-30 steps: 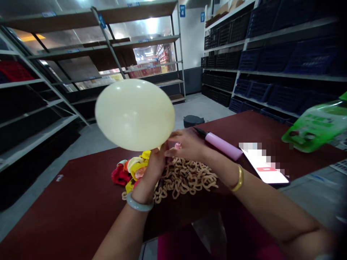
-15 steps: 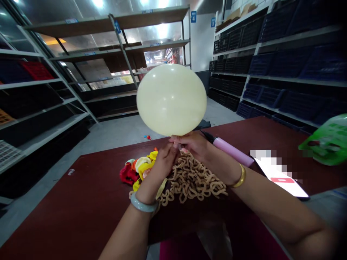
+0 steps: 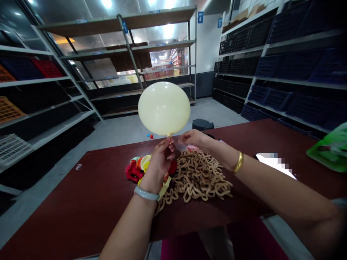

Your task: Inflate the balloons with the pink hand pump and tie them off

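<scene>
Dark red table point(image 3: 67, 202) w/ tan clip heap point(image 3: 202, 177), flat balloons point(image 3: 137, 168) beside it, phone point(image 3: 273, 164) & green packet point(image 3: 329, 151) at rt

Storeroom interior. Grey steel shelving racks point(image 3: 67, 57) stand from 9 to 12 o'clock. Shelves of dark blue crates point(image 3: 284, 65) line 1 to 3 o'clock. A grey concrete floor point(image 3: 116, 131) lies between them, with ceiling lights point(image 3: 168, 3) at 12. A dark red bench point(image 3: 81, 202) spans the foreground.

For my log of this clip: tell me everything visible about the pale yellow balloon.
The balloon is pale yellow, inflated to a smooth, glossy oval, seemingly latex. It stands upright above the dark red table, neck pointing down, pinched by fingers of the left hand. The right hand is close beside the neck; contact cannot be told.
</scene>
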Demonstrator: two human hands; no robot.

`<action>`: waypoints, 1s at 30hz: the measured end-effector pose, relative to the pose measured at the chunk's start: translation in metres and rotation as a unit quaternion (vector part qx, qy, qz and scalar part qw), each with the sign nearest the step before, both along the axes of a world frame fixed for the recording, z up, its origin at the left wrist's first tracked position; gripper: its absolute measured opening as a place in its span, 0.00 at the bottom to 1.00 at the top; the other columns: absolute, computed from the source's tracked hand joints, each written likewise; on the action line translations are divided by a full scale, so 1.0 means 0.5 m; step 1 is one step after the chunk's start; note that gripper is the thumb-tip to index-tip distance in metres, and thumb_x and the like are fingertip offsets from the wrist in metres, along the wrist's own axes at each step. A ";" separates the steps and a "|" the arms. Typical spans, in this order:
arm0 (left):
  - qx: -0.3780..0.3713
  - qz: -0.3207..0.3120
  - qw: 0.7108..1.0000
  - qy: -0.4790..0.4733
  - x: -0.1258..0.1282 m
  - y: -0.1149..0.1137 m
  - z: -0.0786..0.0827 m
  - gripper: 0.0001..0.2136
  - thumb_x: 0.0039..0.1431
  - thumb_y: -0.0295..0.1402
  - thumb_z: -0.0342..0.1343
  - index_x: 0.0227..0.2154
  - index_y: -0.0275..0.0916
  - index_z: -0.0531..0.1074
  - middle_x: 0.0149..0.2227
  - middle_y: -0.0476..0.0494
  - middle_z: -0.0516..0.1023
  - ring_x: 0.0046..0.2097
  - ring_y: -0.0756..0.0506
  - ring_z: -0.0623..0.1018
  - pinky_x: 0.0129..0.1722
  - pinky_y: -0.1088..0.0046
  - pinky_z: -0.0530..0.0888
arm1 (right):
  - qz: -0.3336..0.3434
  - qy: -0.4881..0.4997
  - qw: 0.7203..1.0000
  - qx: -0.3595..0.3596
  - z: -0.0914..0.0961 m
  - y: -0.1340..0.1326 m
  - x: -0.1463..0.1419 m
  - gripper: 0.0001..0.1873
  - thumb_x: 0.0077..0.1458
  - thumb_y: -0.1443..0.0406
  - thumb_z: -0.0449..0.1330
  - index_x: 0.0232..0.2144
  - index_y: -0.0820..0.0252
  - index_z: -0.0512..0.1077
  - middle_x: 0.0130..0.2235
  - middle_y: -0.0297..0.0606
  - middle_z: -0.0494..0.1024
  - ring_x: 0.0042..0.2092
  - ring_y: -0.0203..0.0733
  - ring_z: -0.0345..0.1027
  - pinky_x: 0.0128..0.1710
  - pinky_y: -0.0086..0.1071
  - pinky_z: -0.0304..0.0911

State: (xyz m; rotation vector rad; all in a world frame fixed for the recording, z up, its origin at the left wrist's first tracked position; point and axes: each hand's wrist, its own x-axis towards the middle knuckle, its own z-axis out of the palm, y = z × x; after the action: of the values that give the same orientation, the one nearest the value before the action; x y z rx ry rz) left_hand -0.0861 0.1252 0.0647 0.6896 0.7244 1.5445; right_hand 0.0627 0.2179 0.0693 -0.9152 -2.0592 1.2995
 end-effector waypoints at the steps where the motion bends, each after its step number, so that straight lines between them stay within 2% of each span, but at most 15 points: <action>1: -0.002 0.013 1.000 -0.024 -0.005 0.003 -0.002 0.09 0.48 0.31 0.64 0.27 0.33 0.69 0.22 0.52 0.62 0.23 0.56 0.65 0.16 0.83 0.55 | -0.004 -0.028 0.999 0.022 -0.008 0.010 0.012 0.12 0.47 0.58 0.62 0.28 0.62 0.77 0.25 0.35 0.76 0.27 0.35 0.66 0.29 0.29 0.61; 3: -0.005 0.029 0.998 -0.052 -0.011 0.007 -0.004 0.09 0.48 0.30 0.64 0.27 0.34 0.68 0.23 0.53 0.62 0.24 0.56 0.65 0.16 0.83 0.56 | 0.001 -0.074 0.996 0.056 -0.021 0.024 0.041 0.07 0.44 0.62 0.63 0.24 0.61 0.77 0.25 0.35 0.76 0.29 0.36 0.66 0.31 0.28 0.60; 4: -0.005 0.033 0.998 -0.059 -0.013 0.008 -0.005 0.09 0.48 0.30 0.63 0.27 0.34 0.68 0.23 0.53 0.62 0.24 0.56 0.65 0.16 0.84 0.56 | 0.015 -0.098 0.992 0.081 -0.026 0.028 0.055 0.06 0.43 0.64 0.63 0.26 0.59 0.78 0.28 0.35 0.77 0.31 0.37 0.67 0.33 0.28 0.60; 8: -0.006 0.037 0.997 -0.071 -0.013 0.009 -0.007 0.08 0.48 0.29 0.63 0.28 0.34 0.68 0.23 0.53 0.63 0.24 0.56 0.66 0.15 0.84 0.56 | 0.055 -0.225 0.937 0.263 -0.043 0.021 0.086 0.13 0.45 0.63 0.63 0.37 0.50 0.78 0.42 0.36 0.77 0.42 0.40 0.68 0.42 0.30 0.58; 10: -0.008 0.035 0.997 -0.075 -0.014 0.009 -0.008 0.09 0.48 0.29 0.63 0.28 0.34 0.68 0.23 0.53 0.63 0.23 0.56 0.66 0.15 0.83 0.56 | 0.031 -0.247 0.926 0.284 -0.049 0.015 0.084 0.10 0.44 0.61 0.64 0.33 0.51 0.79 0.41 0.36 0.77 0.43 0.41 0.68 0.42 0.30 0.58; 12: -0.006 0.034 0.996 -0.077 -0.016 0.009 -0.008 0.09 0.48 0.29 0.63 0.28 0.34 0.68 0.23 0.53 0.64 0.23 0.56 0.66 0.15 0.84 0.56 | 0.004 -0.239 0.934 0.264 -0.050 0.011 0.079 0.08 0.47 0.59 0.62 0.29 0.55 0.78 0.36 0.36 0.77 0.40 0.40 0.69 0.39 0.30 0.59; 15: 0.007 0.037 0.996 -0.078 -0.020 0.007 -0.008 0.09 0.49 0.30 0.63 0.28 0.35 0.68 0.24 0.53 0.64 0.24 0.56 0.67 0.16 0.83 0.57 | -0.027 -0.200 0.953 0.225 -0.036 0.012 0.077 0.16 0.55 0.55 0.53 0.31 0.59 0.75 0.32 0.37 0.77 0.34 0.37 0.69 0.34 0.29 0.60; 17: 0.018 0.039 0.996 -0.076 -0.020 0.006 -0.005 0.09 0.49 0.31 0.63 0.28 0.35 0.67 0.24 0.53 0.65 0.24 0.56 0.67 0.16 0.83 0.58 | -0.047 -0.102 0.983 0.143 -0.015 0.015 0.081 0.18 0.55 0.53 0.52 0.33 0.61 0.73 0.32 0.37 0.78 0.32 0.36 0.68 0.32 0.29 0.61; 19: 0.027 0.037 0.996 -0.076 -0.019 0.004 -0.001 0.09 0.50 0.31 0.63 0.29 0.36 0.68 0.24 0.52 0.66 0.25 0.55 0.69 0.18 0.83 0.62 | -0.072 0.019 0.996 0.044 0.012 0.017 0.085 0.17 0.52 0.53 0.56 0.31 0.62 0.71 0.32 0.38 0.78 0.31 0.35 0.68 0.32 0.29 0.62; 23: -0.003 0.003 0.993 -0.115 -0.014 -0.002 0.009 0.07 0.52 0.30 0.61 0.31 0.37 0.68 0.28 0.49 0.72 0.28 0.53 0.74 0.25 0.81 0.70 | -0.106 0.165 0.979 -0.058 0.065 0.010 0.078 0.14 0.45 0.56 0.63 0.23 0.59 0.66 0.31 0.38 0.77 0.32 0.37 0.69 0.34 0.31 0.64; 26: -0.050 -0.024 0.988 -0.141 -0.005 -0.007 0.014 0.04 0.55 0.29 0.58 0.33 0.36 0.69 0.33 0.43 0.77 0.34 0.49 0.78 0.30 0.77 0.75 | -0.109 0.294 0.944 -0.105 0.086 -0.011 0.050 0.15 0.42 0.61 0.65 0.20 0.58 0.60 0.31 0.38 0.77 0.35 0.38 0.71 0.36 0.32 0.66; 28: -0.066 -0.028 0.988 -0.133 0.003 -0.010 0.014 0.03 0.56 0.28 0.57 0.33 0.36 0.69 0.35 0.40 0.79 0.36 0.46 0.80 0.33 0.74 0.76 | -0.133 0.349 0.923 -0.096 0.089 -0.030 0.028 0.16 0.43 0.62 0.64 0.19 0.58 0.58 0.27 0.35 0.75 0.29 0.34 0.69 0.31 0.29 0.65; 30: -0.071 -0.021 0.991 -0.110 0.010 -0.012 0.011 0.03 0.56 0.27 0.56 0.33 0.35 0.69 0.35 0.37 0.79 0.37 0.45 0.80 0.37 0.71 0.77 | -0.143 0.336 0.930 -0.050 0.086 -0.050 0.010 0.15 0.46 0.60 0.62 0.20 0.58 0.60 0.23 0.30 0.71 0.21 0.29 0.60 0.23 0.26 0.59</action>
State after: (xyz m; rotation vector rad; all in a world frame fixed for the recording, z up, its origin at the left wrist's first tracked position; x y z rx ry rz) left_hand -0.0810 0.1193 0.0700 0.4190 0.6415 1.4867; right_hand 0.0679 0.1929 0.1123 -0.6503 -1.2920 1.3255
